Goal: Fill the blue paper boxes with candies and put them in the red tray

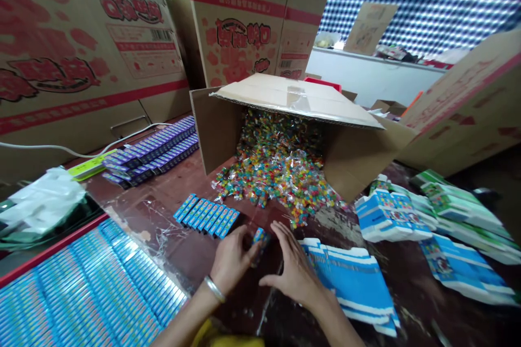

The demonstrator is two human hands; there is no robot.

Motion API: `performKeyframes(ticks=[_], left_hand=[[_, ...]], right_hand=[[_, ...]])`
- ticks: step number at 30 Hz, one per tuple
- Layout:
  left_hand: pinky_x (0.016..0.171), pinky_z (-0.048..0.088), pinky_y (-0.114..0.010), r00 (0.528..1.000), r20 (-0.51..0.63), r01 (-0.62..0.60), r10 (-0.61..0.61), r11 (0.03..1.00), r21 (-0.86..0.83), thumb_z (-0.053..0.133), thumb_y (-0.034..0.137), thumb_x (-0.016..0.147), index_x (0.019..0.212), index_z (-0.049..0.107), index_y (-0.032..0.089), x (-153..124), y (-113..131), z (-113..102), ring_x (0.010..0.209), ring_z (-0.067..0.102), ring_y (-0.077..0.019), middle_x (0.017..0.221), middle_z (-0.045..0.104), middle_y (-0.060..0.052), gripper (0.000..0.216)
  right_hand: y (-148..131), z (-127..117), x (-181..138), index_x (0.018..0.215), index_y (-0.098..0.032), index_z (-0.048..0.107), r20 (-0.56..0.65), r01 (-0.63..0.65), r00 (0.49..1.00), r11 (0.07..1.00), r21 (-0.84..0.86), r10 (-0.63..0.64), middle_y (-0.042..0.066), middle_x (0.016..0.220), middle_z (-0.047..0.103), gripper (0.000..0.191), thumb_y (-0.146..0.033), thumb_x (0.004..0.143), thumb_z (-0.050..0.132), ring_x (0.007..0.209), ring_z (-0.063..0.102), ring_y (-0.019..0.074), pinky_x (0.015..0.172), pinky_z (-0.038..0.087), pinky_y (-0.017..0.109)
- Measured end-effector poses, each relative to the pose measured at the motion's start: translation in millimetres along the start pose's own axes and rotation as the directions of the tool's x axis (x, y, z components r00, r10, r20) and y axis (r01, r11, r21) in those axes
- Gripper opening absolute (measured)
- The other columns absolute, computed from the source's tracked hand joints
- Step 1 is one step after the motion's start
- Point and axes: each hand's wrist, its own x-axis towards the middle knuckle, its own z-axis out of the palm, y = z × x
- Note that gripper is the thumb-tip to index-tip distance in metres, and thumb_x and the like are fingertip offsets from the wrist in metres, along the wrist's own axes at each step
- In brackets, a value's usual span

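Note:
My left hand (232, 260), with a silver bangle on its wrist, has its fingers closed on a small blue box (259, 238) held just above the dark red table (171, 227). My right hand (295, 268) sits beside it with fingers spread, its fingertips close to the same box. A row of several finished blue boxes (207, 216) lies just beyond my left hand. Further back, a cardboard carton (293, 100) lies on its side and spills a heap of colourful wrapped candies (280, 173) onto the table.
Flat blue box blanks (354, 282) lie right of my hands, with more blue and green stacks (439, 222) further right. A red-edged tray of packed blue boxes (81, 293) fills the near left. Purple boxes (154, 149) and tall printed cartons (73, 49) stand behind.

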Motion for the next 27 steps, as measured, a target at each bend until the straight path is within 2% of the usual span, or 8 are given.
performKeyframes(ticks=[2, 4, 8, 12, 16, 20, 24, 27], left_hand=[[0.06, 0.037, -0.027, 0.996, -0.081, -0.003, 0.03, 0.952, 0.307, 0.05, 0.039, 0.087, 0.088, 0.056, 0.019, 6, -3, -9, 0.07, 0.058, -0.0194, 0.08, 0.062, -0.005, 0.021], [0.064, 0.04, -0.029, 0.99, -0.129, 0.017, 0.055, 0.863, 0.504, 0.045, 0.036, 0.089, 0.089, 0.055, 0.018, 14, -7, -18, 0.082, 0.058, -0.0235, 0.088, 0.061, -0.008, 0.02], [0.073, 0.044, -0.033, 0.975, -0.201, 0.062, 0.091, 0.762, 0.645, 0.045, 0.033, 0.089, 0.092, 0.054, 0.017, 27, -13, -28, 0.095, 0.053, -0.0278, 0.096, 0.058, -0.011, 0.018], [0.078, 0.046, -0.035, 0.972, -0.189, -0.009, 0.14, 0.826, 0.564, 0.054, 0.036, 0.085, 0.11, 0.047, 0.018, 18, -5, -11, 0.098, 0.052, -0.0271, 0.104, 0.055, -0.011, 0.032], [0.086, 0.046, -0.04, 0.968, 0.058, -0.249, 0.246, 0.895, 0.369, 0.071, 0.057, 0.064, 0.118, 0.044, 0.017, -9, 10, 43, 0.106, 0.05, -0.0315, 0.112, 0.053, -0.012, 0.072], [0.088, 0.045, -0.049, 0.943, 0.227, -0.308, 0.243, 0.896, 0.321, 0.077, 0.061, 0.052, 0.123, 0.044, 0.015, -25, 19, 90, 0.106, 0.048, -0.0362, 0.114, 0.053, -0.014, 0.09], [0.087, 0.046, -0.047, 0.948, 0.23, -0.286, 0.221, 0.907, 0.309, 0.077, 0.051, 0.058, 0.121, 0.046, 0.016, -26, 18, 97, 0.103, 0.05, -0.0334, 0.11, 0.054, -0.012, 0.078], [0.09, 0.044, -0.048, 0.952, 0.183, -0.282, 0.244, 0.933, 0.223, 0.073, 0.054, 0.062, 0.121, 0.046, 0.016, -26, 19, 86, 0.104, 0.05, -0.0333, 0.11, 0.055, -0.013, 0.075]], right_hand=[[10, -7, 2, 0.143, -0.026, 0.026, -0.043, -0.034, 0.999, 0.999, -0.041, 0.032, 0.008, 0.146, 0.035, 0.092, -0.031, 0.066, 0.076, 0.135, 0.03, 0.0277, 0.109, 0.032, 0.046], [24, -20, 4, 0.136, -0.025, 0.04, -0.156, -0.087, 0.985, 0.992, -0.095, 0.071, 0.008, 0.139, 0.044, 0.065, -0.03, 0.077, 0.066, 0.129, 0.039, 0.0267, 0.105, 0.036, 0.045], [56, -48, 2, 0.099, -0.021, 0.066, -0.282, -0.164, 0.955, 0.96, -0.227, 0.096, 0.01, 0.106, 0.063, 0.02, -0.027, 0.086, 0.053, 0.101, 0.056, 0.0276, 0.091, 0.043, 0.045], [69, -56, -5, 0.083, -0.023, 0.071, -0.16, -0.148, 0.982, 0.939, -0.311, 0.101, 0.008, 0.092, 0.065, 0.02, -0.025, 0.086, 0.052, 0.09, 0.057, 0.0259, 0.082, 0.046, 0.04], [65, -46, -6, 0.095, -0.025, 0.071, -0.059, -0.103, 0.994, 0.93, -0.353, 0.088, 0.009, 0.104, 0.063, 0.021, -0.026, 0.073, 0.069, 0.101, 0.053, 0.0297, 0.086, 0.045, 0.041], [60, -40, -4, 0.093, -0.027, 0.071, -0.061, -0.067, 0.997, 0.933, -0.354, 0.048, 0.009, 0.112, 0.062, 0.024, -0.02, 0.071, 0.07, 0.108, 0.051, 0.0313, 0.09, 0.044, 0.045], [55, -45, -8, 0.089, -0.025, 0.069, -0.122, -0.026, 0.993, 0.962, -0.273, -0.008, 0.008, 0.109, 0.064, 0.015, -0.02, 0.076, 0.065, 0.108, 0.052, 0.029, 0.091, 0.043, 0.043], [48, -47, -8, 0.074, -0.021, 0.062, -0.23, -0.136, 0.967, 0.985, -0.106, 0.109, 0.005, 0.08, 0.065, 0.013, -0.029, 0.084, 0.058, 0.079, 0.059, 0.0219, 0.074, 0.048, 0.035]])
